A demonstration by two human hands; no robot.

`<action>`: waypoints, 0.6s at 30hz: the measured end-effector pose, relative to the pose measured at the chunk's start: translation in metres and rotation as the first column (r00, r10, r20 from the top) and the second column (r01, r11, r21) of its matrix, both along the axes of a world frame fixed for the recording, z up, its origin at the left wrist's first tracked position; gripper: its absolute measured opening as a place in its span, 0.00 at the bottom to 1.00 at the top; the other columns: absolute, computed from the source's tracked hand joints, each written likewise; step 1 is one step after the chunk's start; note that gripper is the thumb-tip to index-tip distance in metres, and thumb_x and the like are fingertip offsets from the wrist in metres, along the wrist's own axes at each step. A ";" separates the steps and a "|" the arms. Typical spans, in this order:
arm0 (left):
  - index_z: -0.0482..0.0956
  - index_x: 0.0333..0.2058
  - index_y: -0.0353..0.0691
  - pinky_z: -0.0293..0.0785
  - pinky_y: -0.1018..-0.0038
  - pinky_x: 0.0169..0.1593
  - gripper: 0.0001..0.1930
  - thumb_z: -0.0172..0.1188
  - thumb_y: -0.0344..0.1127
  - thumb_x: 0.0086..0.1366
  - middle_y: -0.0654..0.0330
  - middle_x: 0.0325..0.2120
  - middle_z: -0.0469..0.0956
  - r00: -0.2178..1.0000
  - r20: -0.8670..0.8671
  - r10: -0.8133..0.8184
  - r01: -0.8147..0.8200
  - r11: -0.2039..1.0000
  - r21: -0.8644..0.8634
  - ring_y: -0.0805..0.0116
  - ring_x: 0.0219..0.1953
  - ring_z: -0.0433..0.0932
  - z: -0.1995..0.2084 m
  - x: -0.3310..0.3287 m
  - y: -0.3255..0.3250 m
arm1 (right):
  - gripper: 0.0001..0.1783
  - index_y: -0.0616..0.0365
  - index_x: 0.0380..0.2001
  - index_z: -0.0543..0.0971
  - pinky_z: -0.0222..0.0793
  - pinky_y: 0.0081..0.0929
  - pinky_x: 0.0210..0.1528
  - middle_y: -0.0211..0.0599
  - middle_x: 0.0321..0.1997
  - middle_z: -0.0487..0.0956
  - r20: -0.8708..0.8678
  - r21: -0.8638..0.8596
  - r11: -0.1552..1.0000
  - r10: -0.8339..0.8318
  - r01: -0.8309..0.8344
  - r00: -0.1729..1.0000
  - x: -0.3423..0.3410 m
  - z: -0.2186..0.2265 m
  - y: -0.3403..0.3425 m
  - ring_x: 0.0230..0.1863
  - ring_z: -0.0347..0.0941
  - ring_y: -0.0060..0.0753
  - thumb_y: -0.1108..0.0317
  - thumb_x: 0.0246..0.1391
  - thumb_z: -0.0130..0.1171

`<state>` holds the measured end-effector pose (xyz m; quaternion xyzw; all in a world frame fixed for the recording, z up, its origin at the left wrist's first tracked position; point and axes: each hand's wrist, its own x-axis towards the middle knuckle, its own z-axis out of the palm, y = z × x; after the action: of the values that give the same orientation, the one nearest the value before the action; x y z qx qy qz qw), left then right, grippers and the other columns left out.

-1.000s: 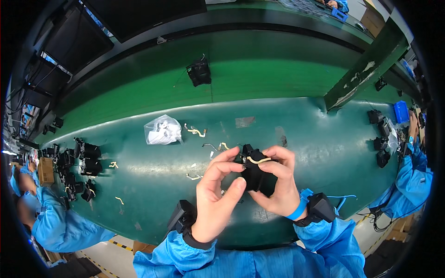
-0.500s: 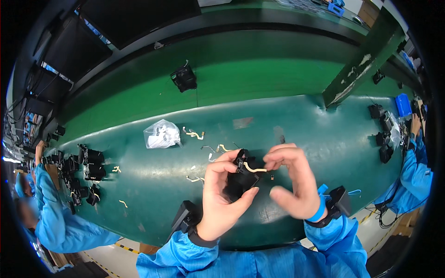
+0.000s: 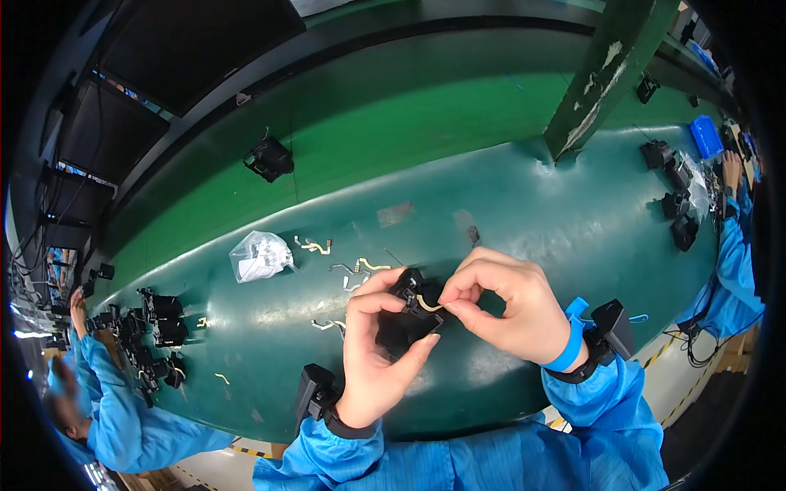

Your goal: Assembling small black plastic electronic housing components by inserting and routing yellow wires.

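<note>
My left hand (image 3: 372, 356) is wrapped round a black plastic housing (image 3: 403, 329), which I hold tilted above the green table. A thin cream flex cable (image 3: 427, 306) sticks out of the housing's upper part. My right hand (image 3: 512, 315) is pinching the free end of this cable between thumb and forefinger, at the housing's right side. The fingers hide the very tip of the cable. Just beyond and left of my left hand, several loose flex cables (image 3: 329, 325) lie on the tabletop, with a clear plastic bag (image 3: 260, 257) of white pieces behind them.
Several black housings (image 3: 168, 308) stand in a cluster at the left, beside a co-worker in blue (image 3: 123, 409). Another housing (image 3: 268, 159) sits on the far green surface. At the right are a pillar (image 3: 602, 78), more housings (image 3: 678, 204), a blue bin (image 3: 705, 137) and a second co-worker's sleeve (image 3: 734, 254).
My right hand has moved left to the housing, and its fingers have closed on the flex cable's end. The left hand keeps its hold. The whole view has shifted slightly.
</note>
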<state>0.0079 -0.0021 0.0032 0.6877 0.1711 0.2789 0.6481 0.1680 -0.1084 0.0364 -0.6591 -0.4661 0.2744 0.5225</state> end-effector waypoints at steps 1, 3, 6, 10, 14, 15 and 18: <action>0.62 0.45 0.40 0.68 0.66 0.59 0.26 0.65 0.16 0.52 0.50 0.59 0.60 1.000 0.017 -0.025 0.025 1.000 -0.001 0.61 0.60 0.65 0.000 0.000 0.000 | 0.07 0.60 0.31 0.78 0.68 0.25 0.34 0.34 0.27 0.75 -0.002 0.001 1.000 0.000 0.000 1.000 0.000 -0.002 0.001 0.29 0.73 0.30 0.80 0.47 0.63; 0.62 0.46 0.40 0.67 0.66 0.60 0.26 0.65 0.16 0.52 0.50 0.59 0.60 0.999 0.027 -0.046 0.048 0.996 -0.071 0.61 0.60 0.65 0.001 0.000 0.001 | 0.10 0.59 0.29 0.78 0.67 0.25 0.32 0.33 0.30 0.75 0.223 0.163 0.985 -0.085 0.049 0.971 0.000 -0.006 0.003 0.29 0.72 0.29 0.83 0.42 0.65; 0.63 0.47 0.41 0.64 0.66 0.62 0.27 0.65 0.16 0.51 0.51 0.59 0.62 0.992 0.031 -0.123 0.127 0.960 -0.249 0.63 0.60 0.65 0.003 -0.002 0.004 | 0.14 0.57 0.30 0.77 0.65 0.32 0.32 0.33 0.28 0.72 0.487 0.320 0.946 -0.215 0.056 0.846 0.003 -0.007 0.008 0.30 0.71 0.39 0.81 0.36 0.64; 0.63 0.49 0.43 0.61 0.69 0.63 0.29 0.67 0.18 0.51 0.54 0.59 0.64 0.966 0.151 -0.209 0.257 0.740 -0.622 0.65 0.60 0.65 0.001 -0.008 0.008 | 0.15 0.56 0.31 0.78 0.65 0.31 0.33 0.33 0.30 0.74 0.588 0.362 0.932 -0.236 0.009 0.773 0.004 -0.009 0.011 0.30 0.71 0.38 0.79 0.33 0.65; 0.63 0.51 0.43 0.62 0.71 0.61 0.30 0.67 0.20 0.53 0.56 0.58 0.66 0.961 0.194 -0.196 0.276 0.650 -0.709 0.66 0.60 0.66 -0.001 -0.009 0.011 | 0.18 0.55 0.31 0.78 0.65 0.33 0.33 0.32 0.32 0.75 0.621 0.374 0.927 -0.236 -0.018 0.748 0.002 -0.011 0.008 0.30 0.70 0.38 0.79 0.31 0.67; 0.64 0.53 0.42 0.63 0.65 0.62 0.32 0.70 0.23 0.52 0.56 0.55 0.69 0.962 0.191 -0.196 0.272 0.629 -0.728 0.63 0.58 0.69 -0.002 -0.008 0.012 | 0.17 0.56 0.32 0.78 0.66 0.33 0.34 0.33 0.33 0.75 0.649 0.365 0.930 -0.229 -0.033 0.725 0.003 -0.011 0.007 0.31 0.71 0.37 0.76 0.32 0.67; 0.64 0.56 0.42 0.60 0.55 0.65 0.33 0.71 0.26 0.52 0.55 0.54 0.71 0.953 0.204 -0.222 0.296 0.560 -0.774 0.58 0.58 0.71 0.002 -0.010 0.013 | 0.17 0.55 0.32 0.79 0.66 0.34 0.35 0.32 0.33 0.75 0.664 0.395 0.918 -0.271 -0.019 0.696 0.006 -0.013 0.010 0.31 0.71 0.38 0.74 0.31 0.67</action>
<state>-0.0020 0.0105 0.0051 0.3317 0.1475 0.1032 0.9261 0.1738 -0.0988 0.0230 -0.6327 -0.6263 -0.1301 0.4364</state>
